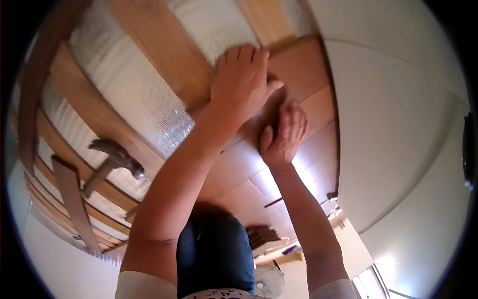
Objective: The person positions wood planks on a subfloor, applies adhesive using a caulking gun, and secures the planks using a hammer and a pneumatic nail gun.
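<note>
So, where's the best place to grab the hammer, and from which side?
Likely the middle of its handle, coming from the right: in this view the handle slants down-left from the head, and the narrow brown board lies close on its left.

We note a cream wall [388,99] rising on the right, a dark gap along its foot. Reddish-brown plank floor [239,174] catches white glare. To the left, timber battens [144,37] run over silvery foil sheeting [119,74]. We see a bright window [367,284], lower right; pale wall [59,264], lower left.
</note>
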The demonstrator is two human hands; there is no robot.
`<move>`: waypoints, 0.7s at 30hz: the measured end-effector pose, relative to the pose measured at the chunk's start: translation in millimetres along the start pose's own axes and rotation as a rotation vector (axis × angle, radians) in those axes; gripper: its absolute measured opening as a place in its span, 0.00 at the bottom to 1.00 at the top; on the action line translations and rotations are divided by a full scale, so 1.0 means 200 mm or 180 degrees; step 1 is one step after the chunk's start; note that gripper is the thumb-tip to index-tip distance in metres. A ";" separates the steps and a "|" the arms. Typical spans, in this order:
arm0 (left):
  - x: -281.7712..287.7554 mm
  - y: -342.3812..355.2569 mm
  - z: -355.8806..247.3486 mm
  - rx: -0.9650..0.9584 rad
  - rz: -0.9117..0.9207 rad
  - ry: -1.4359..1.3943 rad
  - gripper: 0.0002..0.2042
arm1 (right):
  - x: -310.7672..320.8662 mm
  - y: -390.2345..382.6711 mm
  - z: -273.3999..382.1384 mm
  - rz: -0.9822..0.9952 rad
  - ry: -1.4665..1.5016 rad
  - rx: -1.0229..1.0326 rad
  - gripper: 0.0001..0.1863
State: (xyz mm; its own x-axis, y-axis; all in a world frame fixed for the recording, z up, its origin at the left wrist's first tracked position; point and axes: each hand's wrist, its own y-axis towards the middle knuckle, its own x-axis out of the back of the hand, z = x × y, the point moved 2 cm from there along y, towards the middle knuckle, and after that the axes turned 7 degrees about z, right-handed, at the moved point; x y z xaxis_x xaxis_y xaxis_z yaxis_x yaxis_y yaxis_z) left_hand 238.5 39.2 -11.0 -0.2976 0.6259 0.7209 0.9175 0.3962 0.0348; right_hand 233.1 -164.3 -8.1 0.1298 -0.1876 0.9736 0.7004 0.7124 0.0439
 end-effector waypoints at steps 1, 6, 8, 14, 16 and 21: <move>0.00 -0.01 0.00 -0.0005 -0.0014 -0.0046 0.28 | 0.02 0.01 0.02 0.0171 0.0034 0.0148 0.30; 0.05 0.11 -0.09 -0.0086 0.0009 -0.0530 0.26 | 0.09 0.02 0.04 0.0155 0.0076 -0.0057 0.28; 0.00 0.33 -0.15 0.0630 0.0184 -0.2267 0.30 | 0.12 0.03 0.03 0.0123 0.0080 -0.0085 0.28; -0.07 0.80 -0.36 0.2671 0.0667 -0.5237 0.32 | 0.11 0.06 0.02 0.0103 0.0139 -0.0236 0.26; -0.15 0.79 -0.35 0.3065 0.0598 -0.5257 0.18 | 0.13 0.04 0.00 0.0106 0.0126 -0.0260 0.25; -0.14 0.71 -0.24 0.2577 0.0682 -0.5259 0.11 | 0.09 0.05 0.05 0.0089 0.0235 -0.0211 0.25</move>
State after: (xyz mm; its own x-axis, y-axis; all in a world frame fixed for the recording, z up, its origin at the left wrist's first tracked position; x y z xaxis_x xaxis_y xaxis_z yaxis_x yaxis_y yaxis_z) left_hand 389.8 46.6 6.3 -0.5882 0.4445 -0.6756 0.7832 0.1048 -0.6129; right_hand 234.9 -154.3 13.1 0.1996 -0.2194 0.9550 0.7403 0.6723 -0.0002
